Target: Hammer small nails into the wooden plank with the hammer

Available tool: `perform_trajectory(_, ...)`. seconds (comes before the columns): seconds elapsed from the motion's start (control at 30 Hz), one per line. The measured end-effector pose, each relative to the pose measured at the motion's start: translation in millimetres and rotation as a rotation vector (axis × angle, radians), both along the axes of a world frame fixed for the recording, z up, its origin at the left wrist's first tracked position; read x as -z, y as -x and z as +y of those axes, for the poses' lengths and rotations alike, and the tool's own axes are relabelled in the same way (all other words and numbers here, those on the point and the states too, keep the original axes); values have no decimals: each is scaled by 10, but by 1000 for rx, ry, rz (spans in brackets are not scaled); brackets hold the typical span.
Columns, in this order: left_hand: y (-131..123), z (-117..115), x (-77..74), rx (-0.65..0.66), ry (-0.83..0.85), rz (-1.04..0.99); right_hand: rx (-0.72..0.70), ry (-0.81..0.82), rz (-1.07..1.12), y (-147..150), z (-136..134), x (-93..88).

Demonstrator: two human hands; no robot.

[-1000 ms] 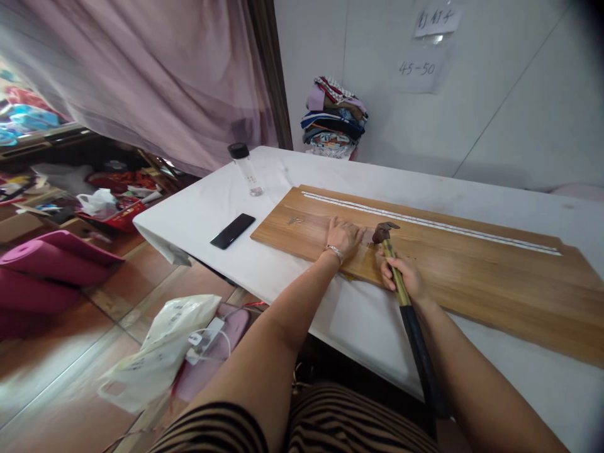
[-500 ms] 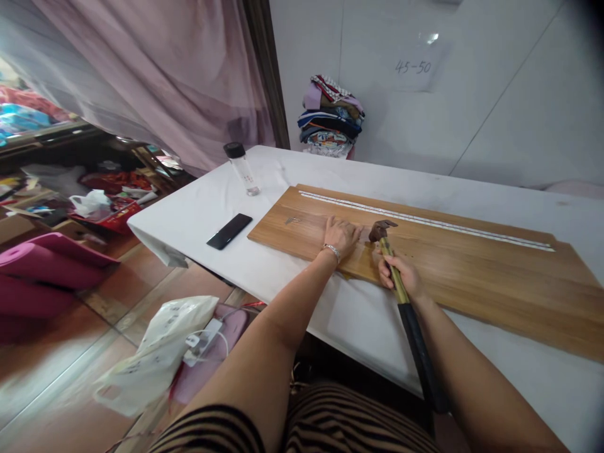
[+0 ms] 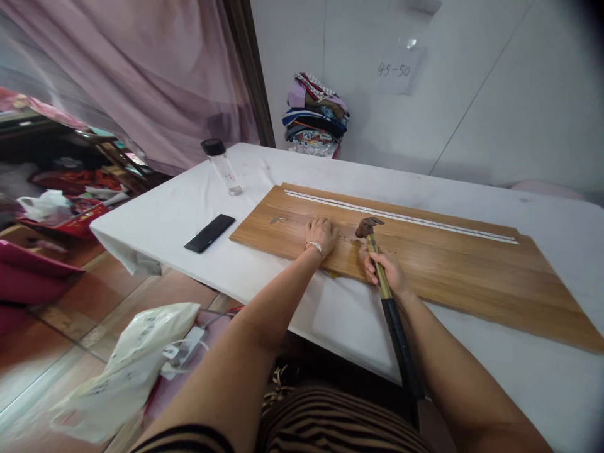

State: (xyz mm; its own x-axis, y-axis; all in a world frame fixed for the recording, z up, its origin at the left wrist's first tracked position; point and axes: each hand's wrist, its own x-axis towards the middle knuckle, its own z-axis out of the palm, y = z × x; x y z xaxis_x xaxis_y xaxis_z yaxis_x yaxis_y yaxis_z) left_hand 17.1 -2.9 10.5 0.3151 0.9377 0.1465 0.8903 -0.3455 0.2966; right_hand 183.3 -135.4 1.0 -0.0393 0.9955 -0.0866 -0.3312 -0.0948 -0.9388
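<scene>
My right hand (image 3: 384, 270) is wrapped around the upper handle of a claw hammer (image 3: 385, 289), just below its rusty head. The hammer head is over the wooden board (image 3: 472, 277), and its black grip reaches back toward my lap. My left hand (image 3: 323, 236), with a bracelet at the wrist, rests on the board left of the hammer, fingers bent a little and apart. Small dark specks show on the board between my hands; I cannot tell what they are. A few loose nails (image 3: 277, 220) lie on the board's left part.
A white strip like a folding ruler (image 3: 401, 216) lies along the board's far edge. Left of the board, a black phone (image 3: 210, 233) and a bottle (image 3: 223, 167) stand on the white-covered table (image 3: 165, 220). Folded clothes (image 3: 316, 116) are stacked behind. A plastic bag (image 3: 132, 365) is below.
The view has turned slightly right, so things appear shifted left. My left hand's fingers look more drawn in on the board. My right hand keeps the same hold on the hammer.
</scene>
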Motion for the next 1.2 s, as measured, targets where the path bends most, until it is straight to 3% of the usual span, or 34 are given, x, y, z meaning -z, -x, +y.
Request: perform_trajectory(1.2,51,1,20,24,18,91,-14,34,-3,25,-24,9)
